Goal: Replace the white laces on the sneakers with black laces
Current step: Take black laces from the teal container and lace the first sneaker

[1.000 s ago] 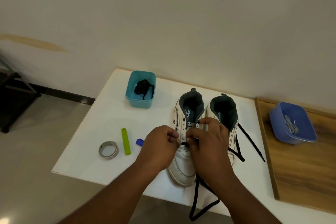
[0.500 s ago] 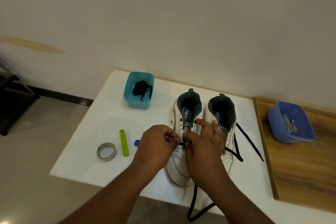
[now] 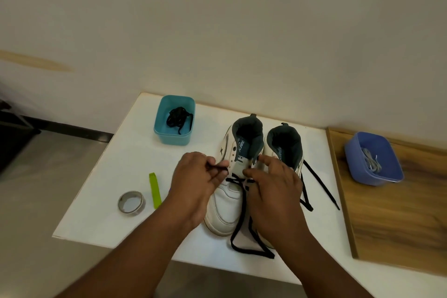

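Note:
Two white sneakers stand side by side on the white table (image 3: 116,176). On the left sneaker (image 3: 223,210) a black lace (image 3: 242,213) crosses the lowest eyelets, and its slack loops down to the table's front edge. My left hand (image 3: 193,184) pinches one end of this lace just left of the eyelets. My right hand (image 3: 274,191) holds the same sneaker's right eyelet flap between thumb and forefinger. The right sneaker (image 3: 287,150) is partly hidden behind that hand, with its own black lace (image 3: 320,186) trailing to the right.
A teal tub (image 3: 173,139) at the back left holds a bundled black lace (image 3: 177,116). A blue tub (image 3: 373,176) with white laces (image 3: 371,159) sits on a wooden board (image 3: 399,220) at the right. A tape roll (image 3: 131,202) and a green strip (image 3: 155,190) lie left of my hands.
My left hand has drawn the lace end out to the left. The loop hanging past the table edge has shortened. My right hand slid right, uncovering the crossed lace.

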Motion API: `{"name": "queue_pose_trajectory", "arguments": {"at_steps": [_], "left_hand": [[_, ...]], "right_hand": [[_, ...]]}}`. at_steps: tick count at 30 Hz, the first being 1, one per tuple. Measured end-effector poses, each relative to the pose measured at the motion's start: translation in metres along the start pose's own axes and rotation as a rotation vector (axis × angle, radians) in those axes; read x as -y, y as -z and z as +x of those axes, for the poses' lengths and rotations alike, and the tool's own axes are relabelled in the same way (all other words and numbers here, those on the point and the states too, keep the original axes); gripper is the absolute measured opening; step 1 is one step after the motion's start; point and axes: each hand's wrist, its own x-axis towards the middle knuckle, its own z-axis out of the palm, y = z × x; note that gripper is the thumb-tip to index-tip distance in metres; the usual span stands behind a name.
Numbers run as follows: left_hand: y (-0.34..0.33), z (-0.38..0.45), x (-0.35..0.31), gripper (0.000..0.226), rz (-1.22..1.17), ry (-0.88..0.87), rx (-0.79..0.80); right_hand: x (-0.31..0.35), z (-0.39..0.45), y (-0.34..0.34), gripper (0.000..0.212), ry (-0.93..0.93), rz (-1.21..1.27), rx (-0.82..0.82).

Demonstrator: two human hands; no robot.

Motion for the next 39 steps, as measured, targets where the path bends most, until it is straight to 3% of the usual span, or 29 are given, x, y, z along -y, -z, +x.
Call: {"name": "queue_pose_trajectory", "arguments": {"at_steps": [2,3,6,10,12,15,17,18,20,22,23,24,26,27,29,32,34,37,39], "left_hand": [[-0.001,0.001,-0.002,0.023,-0.061,0.045,-0.051],[0.002,0.003,-0.001,0.020,0.171,-0.006,-0.058],[0.018,0.005,0.011,0.018,1.238,-0.384,0.095],[0.032,0.007,0.011,0.028,1.585,-0.497,0.115],[0.026,0.005,0.005,0.027,1.496,-0.604,0.115],[0.007,-0.010,-0.014,0.027,0.577,-0.652,-0.111],[0.005,-0.009,-0.029,0.026,0.065,-0.658,-0.143],[0.006,-0.006,-0.031,0.024,-0.122,-0.623,-0.091],[0.005,-0.003,-0.031,0.021,-0.438,-0.357,0.037],[0.001,-0.001,-0.025,0.018,-0.313,-0.075,0.054],[0.001,0.001,-0.018,0.021,-0.016,-0.010,0.046],[0.006,0.003,-0.008,0.029,0.412,-0.032,0.049],[0.018,0.008,0.010,0.037,1.207,-0.276,0.039],[0.024,0.010,0.015,0.038,1.390,-0.412,0.033],[0.028,0.010,0.016,0.032,1.465,-0.532,0.049],[0.031,0.010,0.011,0.021,1.669,-0.565,0.053],[0.030,0.010,0.006,0.022,1.606,-0.639,-0.018],[0.018,0.001,-0.005,0.021,0.990,-0.780,-0.254],[0.009,-0.004,-0.008,0.021,0.599,-0.670,-0.317]], "right_hand": [[-0.001,0.000,-0.002,0.038,0.035,-0.028,-0.015],[-0.001,0.000,-0.003,0.038,0.043,-0.037,-0.005],[0.001,0.000,-0.003,0.041,0.059,-0.035,0.004],[0.002,0.001,-0.002,0.042,0.045,-0.017,0.006],[0.001,0.001,-0.001,0.040,0.046,-0.030,0.012],[-0.001,0.003,0.001,0.040,0.038,-0.039,0.022],[-0.001,0.004,0.002,0.042,0.027,-0.023,0.028],[0.001,0.003,0.003,0.042,0.031,-0.020,0.033],[0.004,0.001,0.004,0.044,0.040,-0.013,0.048],[0.007,0.000,0.005,0.045,0.037,-0.003,0.054],[0.008,0.000,0.005,0.045,0.033,-0.001,0.052],[0.009,0.001,0.005,0.044,0.028,0.000,0.050],[0.010,0.002,0.005,0.043,0.017,0.000,0.048],[0.011,0.001,0.005,0.042,0.014,0.001,0.049],[0.012,0.001,0.006,0.041,0.013,-0.008,0.051],[0.010,0.000,0.007,0.036,0.025,-0.053,0.055],[0.009,0.000,0.007,0.038,0.029,-0.093,0.061],[0.008,0.001,0.009,0.045,0.026,-0.127,0.064],[0.008,0.002,0.010,0.048,0.026,-0.125,0.059]]}}
